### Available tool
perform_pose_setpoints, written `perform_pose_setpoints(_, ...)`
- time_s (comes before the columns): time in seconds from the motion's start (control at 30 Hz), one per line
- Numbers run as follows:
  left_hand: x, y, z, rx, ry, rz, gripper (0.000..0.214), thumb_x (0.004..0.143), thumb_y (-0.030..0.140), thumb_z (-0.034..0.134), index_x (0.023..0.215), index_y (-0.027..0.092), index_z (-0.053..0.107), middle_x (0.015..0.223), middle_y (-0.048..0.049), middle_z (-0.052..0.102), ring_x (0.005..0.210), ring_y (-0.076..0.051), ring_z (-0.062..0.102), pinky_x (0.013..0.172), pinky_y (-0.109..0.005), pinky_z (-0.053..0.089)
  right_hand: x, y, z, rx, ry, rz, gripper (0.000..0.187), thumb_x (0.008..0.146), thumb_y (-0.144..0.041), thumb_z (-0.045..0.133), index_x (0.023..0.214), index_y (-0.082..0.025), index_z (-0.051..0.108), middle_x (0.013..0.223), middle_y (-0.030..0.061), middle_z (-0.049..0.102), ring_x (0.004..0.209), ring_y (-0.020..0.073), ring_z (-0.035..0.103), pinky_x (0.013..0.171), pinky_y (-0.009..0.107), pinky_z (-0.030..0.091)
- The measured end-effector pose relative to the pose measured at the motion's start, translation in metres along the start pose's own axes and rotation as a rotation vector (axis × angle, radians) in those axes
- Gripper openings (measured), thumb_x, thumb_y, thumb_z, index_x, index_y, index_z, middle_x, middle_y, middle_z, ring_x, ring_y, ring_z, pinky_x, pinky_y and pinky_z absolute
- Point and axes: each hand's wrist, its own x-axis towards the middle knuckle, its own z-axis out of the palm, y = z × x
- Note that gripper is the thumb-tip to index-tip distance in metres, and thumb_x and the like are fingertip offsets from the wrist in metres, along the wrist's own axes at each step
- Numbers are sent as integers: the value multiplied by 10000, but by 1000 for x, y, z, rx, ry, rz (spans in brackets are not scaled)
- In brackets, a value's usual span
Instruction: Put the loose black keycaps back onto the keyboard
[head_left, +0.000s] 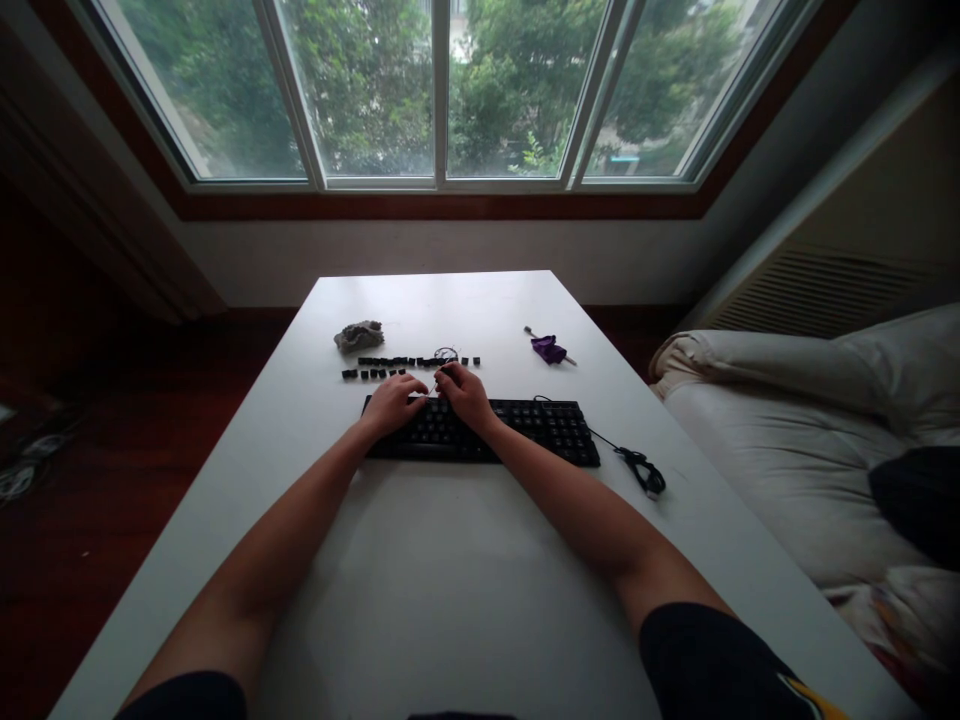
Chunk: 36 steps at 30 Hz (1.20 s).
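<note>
A black keyboard [536, 425] lies crosswise on the white table, partly covered by my hands. My left hand [396, 402] rests over its upper left part, thumb and index finger apart. Close beside it, my right hand [465, 395] is closed in a pinch at the keyboard's back edge. A small dark piece and a thin pale line show at those fingertips, too small to name. Behind the fingers is a thin wire loop [446, 353]. Loose black keycaps [386, 361] lie in two rows beyond the keyboard, the nearer row partly hidden by my hands.
A crumpled grey cloth [359, 336] lies at the back left. To the back right is a purple cloth [549, 349] around a thin stick or brush. The keyboard's bundled cable [641, 470] lies right of it. A pale sofa [780, 450] stands beyond the table's right edge.
</note>
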Motion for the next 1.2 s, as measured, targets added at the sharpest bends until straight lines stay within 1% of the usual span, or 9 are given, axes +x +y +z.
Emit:
perform_pose_setpoints(0.13,0,-1,4,-33,-53,-60,204,924,357,602,1006,251,756,1010,-45,717,919,-218,645,794,-332,480,-2,-9,-7,-149,-63,-43,275,950,-465,539,906,-217,649,714,-5,688,658,148,640,672,257,485)
perform_pose_setpoints(0.23,2,-4,4,-45,-61,-108,200,914,375,618,995,258,759,969,-38,720,879,-212,646,742,-319,467,0,-12,-11,-226,-63,-56,259,946,-448,557,909,-217,668,736,1,705,680,153,644,682,255,477)
perform_pose_setpoints(0.53,1,-1,4,-19,-49,-138,196,919,378,620,992,265,763,1007,-44,736,915,-223,649,770,-326,463,8,-7,-18,-187,-170,17,242,928,-443,590,917,-222,688,740,-5,726,662,150,663,666,255,483)
perform_pose_setpoints(0.63,1,-1,3,-20,-43,-134,183,919,374,626,984,270,761,1006,-36,736,915,-223,650,767,-325,462,8,-9,-19,-216,-227,-16,256,929,-453,595,934,-221,702,733,-12,715,671,145,639,665,245,462)
perform_pose_setpoints(0.77,1,-2,4,-11,-43,-140,192,919,379,621,986,261,757,1005,-39,737,893,-223,650,743,-320,453,4,-11,-16,-276,-328,-117,260,927,-445,611,955,-212,722,774,-6,708,699,142,593,686,242,431)
perform_pose_setpoints(0.93,2,-6,4,-19,-46,-135,211,920,399,611,995,264,754,997,-40,736,910,-228,655,756,-321,459,-2,-11,-12,-389,-294,-245,220,949,-388,586,910,-214,714,797,20,672,731,159,554,722,260,415)
perform_pose_setpoints(1.03,3,-8,4,-28,-52,-138,214,915,394,608,1002,264,753,1009,-41,733,921,-226,657,779,-320,468,-5,-12,-13,-423,-306,-297,205,950,-369,576,904,-220,708,818,32,661,756,169,551,747,271,421)
perform_pose_setpoints(1.1,3,-10,4,-33,-62,-139,208,910,375,603,999,266,756,1007,-38,729,906,-218,655,776,-316,470,-6,-14,-14,-416,-299,-293,199,939,-370,583,908,-219,709,804,28,655,739,166,546,744,272,425)
perform_pose_setpoints(1.2,3,-11,2,-40,-76,-146,213,903,364,599,1004,270,761,1001,-38,723,885,-211,649,760,-312,470,-7,-18,-16,-379,-240,-216,225,930,-390,577,881,-212,705,718,4,622,664,148,517,690,264,417)
